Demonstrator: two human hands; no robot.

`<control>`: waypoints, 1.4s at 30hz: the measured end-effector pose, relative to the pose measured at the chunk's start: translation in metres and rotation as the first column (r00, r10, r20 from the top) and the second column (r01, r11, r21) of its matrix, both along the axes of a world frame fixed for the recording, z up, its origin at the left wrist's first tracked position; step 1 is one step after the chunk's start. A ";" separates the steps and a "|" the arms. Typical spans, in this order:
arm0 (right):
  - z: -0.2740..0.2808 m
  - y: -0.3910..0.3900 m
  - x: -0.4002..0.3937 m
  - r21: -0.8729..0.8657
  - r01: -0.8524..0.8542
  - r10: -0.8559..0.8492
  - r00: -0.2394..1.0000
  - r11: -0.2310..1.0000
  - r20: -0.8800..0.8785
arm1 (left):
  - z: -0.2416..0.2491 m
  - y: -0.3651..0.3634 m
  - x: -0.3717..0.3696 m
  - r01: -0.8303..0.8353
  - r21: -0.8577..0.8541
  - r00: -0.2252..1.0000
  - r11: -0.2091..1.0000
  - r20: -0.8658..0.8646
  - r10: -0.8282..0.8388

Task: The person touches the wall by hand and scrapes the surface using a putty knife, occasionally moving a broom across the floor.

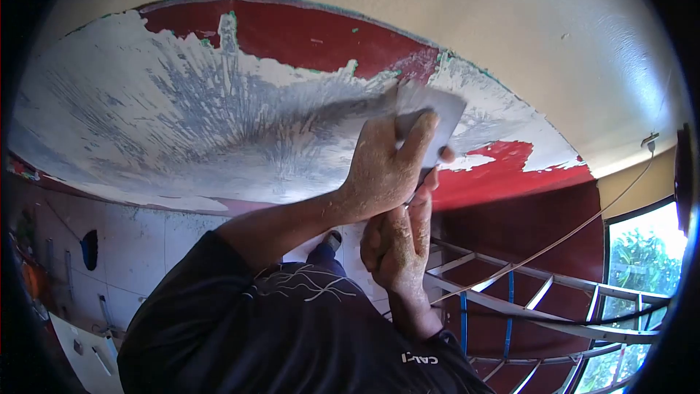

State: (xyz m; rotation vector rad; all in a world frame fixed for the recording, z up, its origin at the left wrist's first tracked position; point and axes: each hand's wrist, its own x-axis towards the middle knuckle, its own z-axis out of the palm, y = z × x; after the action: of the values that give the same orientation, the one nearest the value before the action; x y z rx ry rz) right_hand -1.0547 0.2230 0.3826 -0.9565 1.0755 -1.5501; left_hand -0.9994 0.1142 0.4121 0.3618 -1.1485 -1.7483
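A broad, flat grey scraper (442, 112) is tilted against the wall, its far edge on the scraped surface and blurred by motion. My left hand (390, 160) is closed on it, with the thumb laid along its face. Just below, my right hand (401, 244) has its fingers extended up to the scraper's lower end and curled around it; the handle is mostly hidden. Pale dust coats both hands. The wall panel (219, 113) shows streaky grey and white patches, with red paint (292, 35) left along the top and more at the lower right.
A beige surface (525, 14) borders the curved panel. Metal ladders (539, 293) stand at the lower right, near a window (645, 252). A cable (565, 248) hangs from a fitting (650, 138) and crosses there. A dark broom head (89, 249) is at the left on the tiled floor (135, 237).
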 end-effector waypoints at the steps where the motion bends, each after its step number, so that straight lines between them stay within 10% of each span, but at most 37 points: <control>1: 0.008 -0.004 0.001 -0.019 -0.013 0.013 1.000 1.000 0.001 | 0.018 0.001 0.006 0.008 0.014 0.999 1.000 -0.035 -0.007; 26: -0.038 0.013 -0.033 -0.144 -0.208 0.210 0.978 0.967 -0.002 | -0.019 0.010 -0.006 0.224 0.001 0.970 0.975 -0.098 -0.223; 37: -0.019 0.004 -0.050 -0.139 -0.065 0.050 0.993 0.988 -0.107 | -0.001 0.010 -0.019 0.134 0.140 0.984 0.981 -0.140 -0.114; 40: -0.021 0.018 -0.056 -0.132 -0.037 0.011 0.981 0.991 -0.193 | -0.026 -0.003 -0.008 -0.132 -0.218 0.991 0.967 -0.039 0.126; 42: -0.030 0.039 -0.073 -0.150 -0.076 0.031 0.959 0.986 -0.281 | -0.021 0.011 0.017 -0.118 0.040 0.972 0.992 -0.198 0.123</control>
State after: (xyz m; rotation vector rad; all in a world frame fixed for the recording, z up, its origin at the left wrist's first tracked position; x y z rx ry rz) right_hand -1.1280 0.2622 0.3521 -1.3343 1.1195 -1.5042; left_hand -0.9825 0.1255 0.3908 0.2600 -0.9400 -1.6547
